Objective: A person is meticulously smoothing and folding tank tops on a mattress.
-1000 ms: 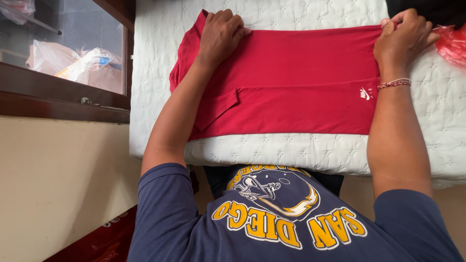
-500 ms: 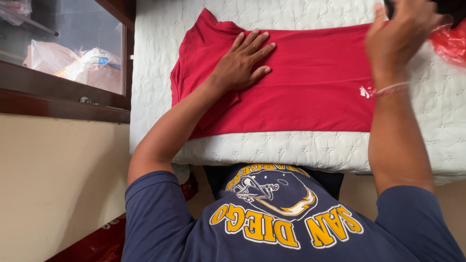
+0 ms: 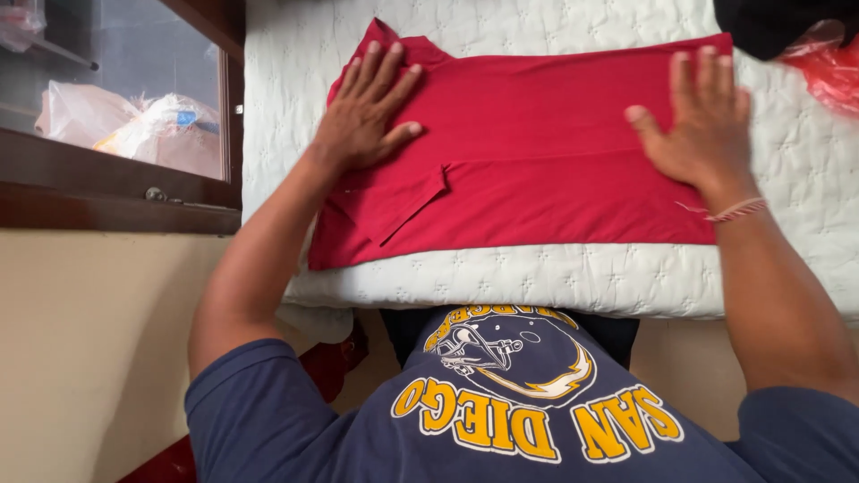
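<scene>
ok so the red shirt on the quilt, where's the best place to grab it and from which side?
Probably the near folded edge of the red shirt, coming in from the person's side. That edge runs straight along the front of the white quilt and nothing covers it. Both the left hand and the right hand lie flat, palms down, on the two ends, so pinch the near corners just below them.

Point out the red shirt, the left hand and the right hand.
red shirt (image 3: 546, 143), head view, on the flat middle of the fabric.
left hand (image 3: 362, 116), head view, on the back of the hand.
right hand (image 3: 702, 130), head view, on the back of the hand.
</scene>
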